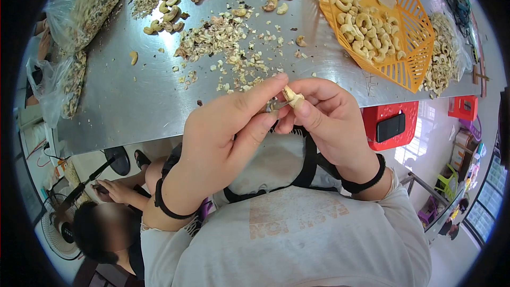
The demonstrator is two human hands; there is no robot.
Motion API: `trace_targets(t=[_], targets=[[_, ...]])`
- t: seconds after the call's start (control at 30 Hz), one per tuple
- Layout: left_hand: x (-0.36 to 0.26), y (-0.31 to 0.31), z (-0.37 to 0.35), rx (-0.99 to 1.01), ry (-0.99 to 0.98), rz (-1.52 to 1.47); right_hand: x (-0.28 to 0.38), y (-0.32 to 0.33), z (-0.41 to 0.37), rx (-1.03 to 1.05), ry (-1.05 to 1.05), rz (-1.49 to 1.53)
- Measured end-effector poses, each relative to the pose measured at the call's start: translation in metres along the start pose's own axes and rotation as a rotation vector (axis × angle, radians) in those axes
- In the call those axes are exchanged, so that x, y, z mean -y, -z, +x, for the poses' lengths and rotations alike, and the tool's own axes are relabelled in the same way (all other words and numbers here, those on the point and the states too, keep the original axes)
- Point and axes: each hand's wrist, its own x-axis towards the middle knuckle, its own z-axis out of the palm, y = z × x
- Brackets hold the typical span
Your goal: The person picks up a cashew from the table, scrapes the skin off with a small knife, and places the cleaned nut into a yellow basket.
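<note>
Above the table's near edge, my right hand pinches a cashew nut between thumb and fingers. The nut is pale, with a brownish patch at its upper end. My left hand is closed on a small metal blade, whose tip reaches the nut's lower side; its handle is hidden in the fingers. The left index fingertip lies close to the top of the nut. Just beyond both hands, a heap of peeled skin and nut bits is spread on the metal table.
An orange basket of cashews stands at the right, beside a bag of nuts. Filled plastic bags lie at the left. Loose cashews sit farther back. A phone rests on a red stool. Another person sits at lower left.
</note>
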Motion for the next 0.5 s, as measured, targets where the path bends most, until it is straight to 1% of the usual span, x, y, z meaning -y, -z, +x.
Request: trace_targets(t=[0.07, 0.2, 0.27, 0.3, 0.37, 0.4, 0.47, 0.5], targets=[[0.000, -0.001, -0.001, -0.010, -0.021, 0.039, -0.004, -0.001, 0.000, -0.034, 0.087, -0.032], [0.002, -0.002, 0.000, -0.033, -0.053, 0.058, -0.004, -0.003, 0.001, -0.013, 0.113, -0.044], [0.008, -0.005, 0.000, -0.078, -0.152, 0.083, -0.006, -0.004, 0.000, -0.035, 0.149, -0.073], [0.010, -0.006, 0.000, -0.078, -0.152, 0.083, -0.006, -0.005, -0.001, -0.035, 0.149, -0.073], [0.015, -0.009, -0.001, -0.154, -0.260, 0.152, -0.005, -0.006, -0.002, -0.052, 0.167, -0.142], [0.017, -0.010, -0.001, -0.153, -0.259, 0.151, -0.004, -0.007, -0.002, -0.053, 0.167, -0.141], [0.018, -0.011, -0.003, -0.193, -0.326, 0.292, -0.004, -0.010, -0.002, -0.077, 0.176, -0.171], [0.018, -0.011, -0.003, -0.193, -0.326, 0.292, -0.004, -0.010, -0.003, -0.076, 0.175, -0.171]])
